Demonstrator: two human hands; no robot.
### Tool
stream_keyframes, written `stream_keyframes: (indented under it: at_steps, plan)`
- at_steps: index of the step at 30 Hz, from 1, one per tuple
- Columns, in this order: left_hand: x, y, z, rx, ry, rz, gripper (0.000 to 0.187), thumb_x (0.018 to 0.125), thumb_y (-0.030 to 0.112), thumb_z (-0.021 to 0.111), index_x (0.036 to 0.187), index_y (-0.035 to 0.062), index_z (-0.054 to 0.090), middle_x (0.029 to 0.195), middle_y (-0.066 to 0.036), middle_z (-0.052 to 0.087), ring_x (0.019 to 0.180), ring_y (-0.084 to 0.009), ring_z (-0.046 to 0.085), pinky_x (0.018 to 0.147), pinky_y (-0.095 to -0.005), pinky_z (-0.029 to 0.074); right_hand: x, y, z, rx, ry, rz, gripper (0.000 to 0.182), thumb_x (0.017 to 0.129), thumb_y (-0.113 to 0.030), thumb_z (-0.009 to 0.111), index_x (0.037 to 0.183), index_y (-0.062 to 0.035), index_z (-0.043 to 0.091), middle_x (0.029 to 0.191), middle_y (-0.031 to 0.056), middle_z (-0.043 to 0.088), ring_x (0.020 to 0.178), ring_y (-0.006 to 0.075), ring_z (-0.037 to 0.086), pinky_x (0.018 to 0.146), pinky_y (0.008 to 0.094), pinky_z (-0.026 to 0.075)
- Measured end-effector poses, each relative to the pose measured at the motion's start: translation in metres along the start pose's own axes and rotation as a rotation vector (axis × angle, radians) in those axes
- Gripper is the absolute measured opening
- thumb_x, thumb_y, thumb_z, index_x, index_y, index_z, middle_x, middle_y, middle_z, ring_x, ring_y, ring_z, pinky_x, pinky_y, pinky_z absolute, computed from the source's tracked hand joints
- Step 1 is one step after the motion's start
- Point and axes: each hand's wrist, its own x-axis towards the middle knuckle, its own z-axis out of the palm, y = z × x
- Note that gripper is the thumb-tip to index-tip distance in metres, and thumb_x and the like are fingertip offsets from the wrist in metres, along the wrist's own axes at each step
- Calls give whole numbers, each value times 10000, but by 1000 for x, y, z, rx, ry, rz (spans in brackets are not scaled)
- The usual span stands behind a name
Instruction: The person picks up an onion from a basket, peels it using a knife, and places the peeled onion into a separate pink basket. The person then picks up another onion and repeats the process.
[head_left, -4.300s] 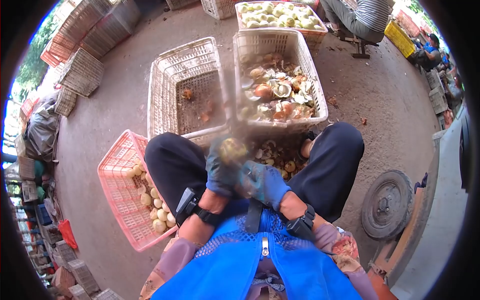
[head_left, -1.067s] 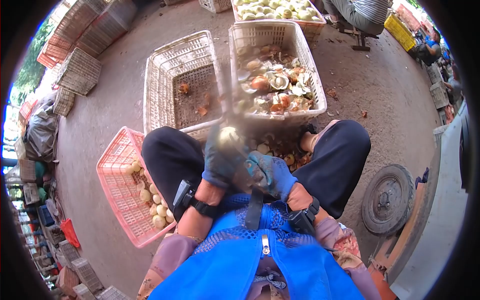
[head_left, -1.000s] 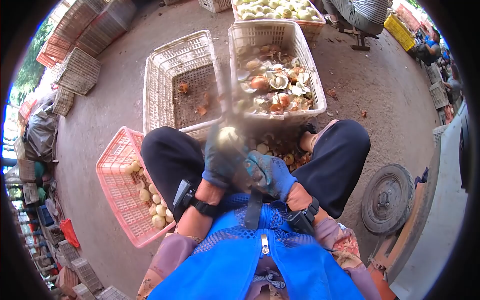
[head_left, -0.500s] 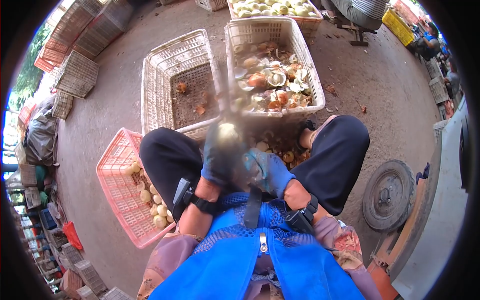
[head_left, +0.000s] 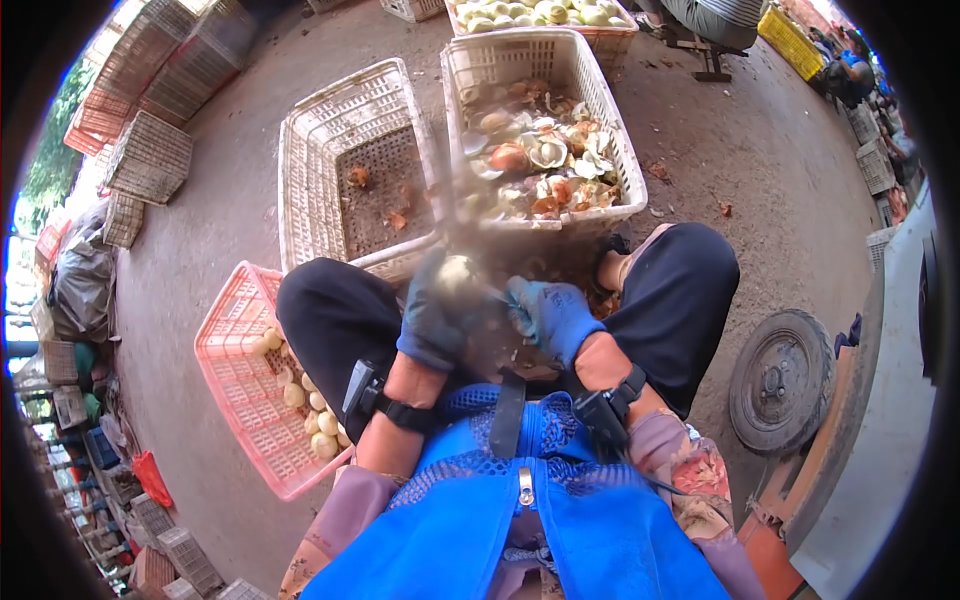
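My left hand [head_left: 435, 315], in a blue and dark glove, is closed round a pale peeled onion [head_left: 458, 275] between my knees. Just to its right, my right hand [head_left: 550, 315], in a blue glove, has its fingers bent together; a blur in front of them hides what they hold, if anything. Beyond my hands stands a white crate [head_left: 632, 175] with onion skins and scraps [head_left: 550, 152] in it. A pink crate [head_left: 235, 400] beside my left leg holds several peeled onions [head_left: 323, 444].
A white crate [head_left: 300, 190] with a few scraps lies ahead on the left. Farther off is a crate of pale onions [head_left: 620, 28]. A wheel [head_left: 780, 382] lies at the right. Stacked crates [head_left: 150, 158] stand at the left. Other people [head_left: 715, 20] sit in the background.
My right hand has moved to the right, away from my left hand, leaving a wider gap. The onion stays in my left hand, slightly lower in view.
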Motion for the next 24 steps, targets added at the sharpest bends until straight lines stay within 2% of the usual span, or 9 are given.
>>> stream_keyframes:
  at_steps: [9, 11, 12, 14, 17, 19, 20, 23, 24]
  plan:
    - [15, -5, -6, -44, -164, -21, 368, 973, 452, 552, 1065, 113, 660, 883, -49, 709, 658, -190, 680, 391, -274, 475, 10, -6, -9, -86, 302, -40, 135, 860, -242, 622, 915, -150, 540, 853, 156, 636, 789, 406, 641, 642, 505, 486]
    - [19, -8, 6, -85, -86, 59, 378, 967, 459, 559, 1076, 111, 658, 897, -45, 707, 668, -190, 678, 399, -277, 481, 12, -12, -7, -45, 324, 13, 144, 876, -259, 616, 915, -145, 537, 855, 158, 639, 790, 406, 643, 644, 505, 488]
    - [38, -15, -12, 536, -188, 548, 390, 954, 476, 572, 1082, 118, 656, 912, -40, 707, 694, -197, 680, 410, -278, 492, 13, -13, -5, 7, 366, 61, 152, 889, -276, 612, 917, -140, 550, 876, 172, 644, 802, 417, 638, 651, 512, 488]
    - [42, -17, 1, 482, -177, 481, 403, 947, 486, 577, 1092, 117, 651, 931, -45, 707, 717, -203, 682, 427, -288, 505, 21, -8, -2, 58, 422, 111, 164, 902, -292, 608, 920, -135, 563, 897, 186, 649, 813, 427, 633, 658, 520, 488]
    - [46, -22, 16, 373, -146, 330, 430, 934, 504, 587, 1111, 116, 642, 969, -56, 705, 763, -215, 686, 462, -308, 531, 39, 27, 19, 13, 322, 313, 212, 938, -327, 614, 902, -119, 592, 841, 152, 667, 726, 336, 667, 607, 445, 501]
    - [49, -24, 22, 981, -240, 683, 473, 938, 510, 580, 1169, 100, 627, 1041, -75, 697, 877, -221, 685, 599, -350, 580, 57, 66, 33, 845, 628, 19, 239, 976, -331, 607, 893, -107, 616, 822, 60, 669, 649, 154, 629, 562, 307, 486]
    - [58, -26, 18, 984, -247, 686, 473, 938, 510, 580, 1169, 100, 627, 1041, -75, 697, 877, -221, 685, 599, -350, 580, 57, 62, 15, 1039, 591, 2, 214, 1004, -290, 595, 948, -88, 637, 856, -17, 636, 666, 35, 541, 547, 196, 435]
    - [73, -27, 12, 881, -280, 705, 487, 951, 499, 572, 1230, 101, 613, 1103, -90, 681, 992, -237, 661, 770, -384, 579, 51, 50, -15, 1551, 431, -300, 177, 1005, -217, 594, 1069, -66, 659, 910, -18, 645, 699, 43, 549, 594, 177, 443]
    - [69, -25, 8, 1144, -288, 813, 478, 959, 469, 578, 1266, 103, 594, 1129, -96, 670, 1015, -242, 651, 819, -383, 567, 54, 49, -17, 665, 735, -357, 219, 983, -174, 630, 1162, -49, 652, 931, -35, 635, 752, 35, 553, 645, 165, 443]
